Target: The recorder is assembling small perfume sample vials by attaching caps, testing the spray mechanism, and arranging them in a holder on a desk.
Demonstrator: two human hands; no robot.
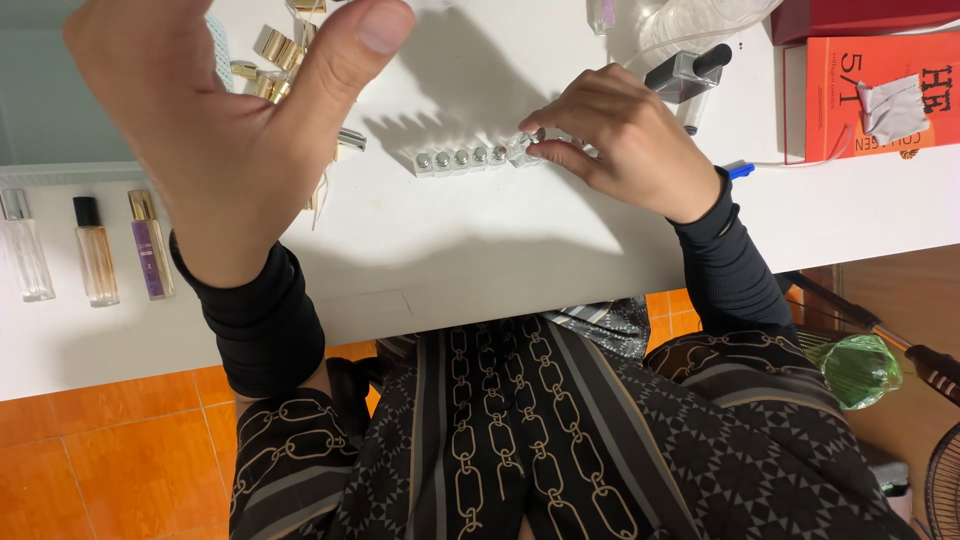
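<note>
Your left hand (215, 120) hovers spread and empty above the white worktop (470, 250). Your right hand (625, 140) pinches the end vial (522, 150) of a row of vials (460, 160); five capped ones stand lined up, gold caps (275, 60) lie loose behind.

Your right hand (625, 140) pinches the end vial in the row of small vials (470, 158) on the white tabletop (480, 250), mid-frame; your left hand (225, 120) hovers open, upper left.
</note>
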